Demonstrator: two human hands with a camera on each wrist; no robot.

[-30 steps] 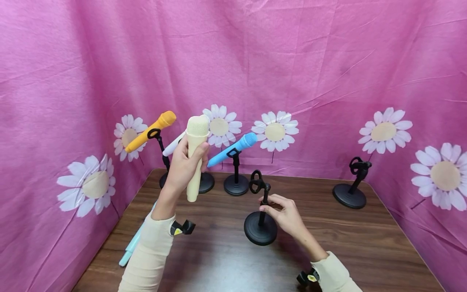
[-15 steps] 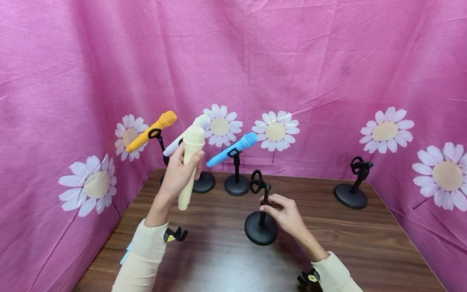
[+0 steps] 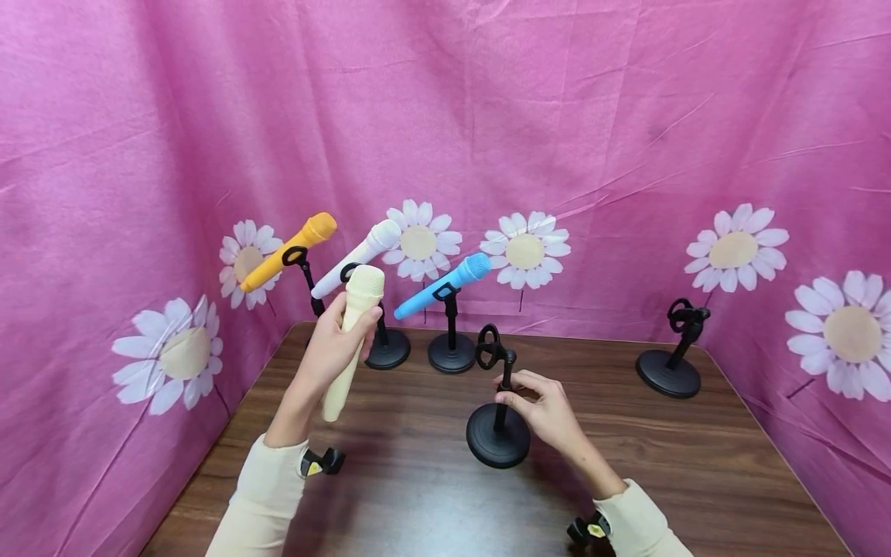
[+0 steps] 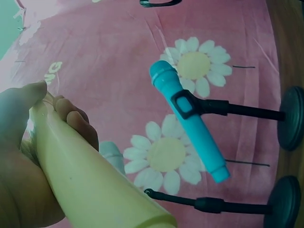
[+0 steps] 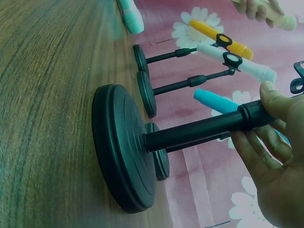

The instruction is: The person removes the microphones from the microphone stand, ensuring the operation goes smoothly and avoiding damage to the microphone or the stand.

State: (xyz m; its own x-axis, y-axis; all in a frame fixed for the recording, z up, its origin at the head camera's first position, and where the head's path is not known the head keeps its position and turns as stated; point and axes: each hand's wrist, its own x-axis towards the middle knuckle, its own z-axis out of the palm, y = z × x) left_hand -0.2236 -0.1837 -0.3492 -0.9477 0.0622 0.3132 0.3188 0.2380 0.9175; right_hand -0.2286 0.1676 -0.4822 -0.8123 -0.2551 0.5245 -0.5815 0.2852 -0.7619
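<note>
Pink cloth hangs behind the table and along its left and right sides; creased, printed low down with white, yellow-centred flowers. Table surface: dark brown, wood-grained; pale glare noted at the near middle.

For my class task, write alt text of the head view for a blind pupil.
A person's left hand holds a cream microphone while the right hand grips an empty black stand at a wooden table. Behind, an orange microphone, a white microphone and a blue microphone slant in stands; another empty stand is at right, before a pink curtain.
</note>
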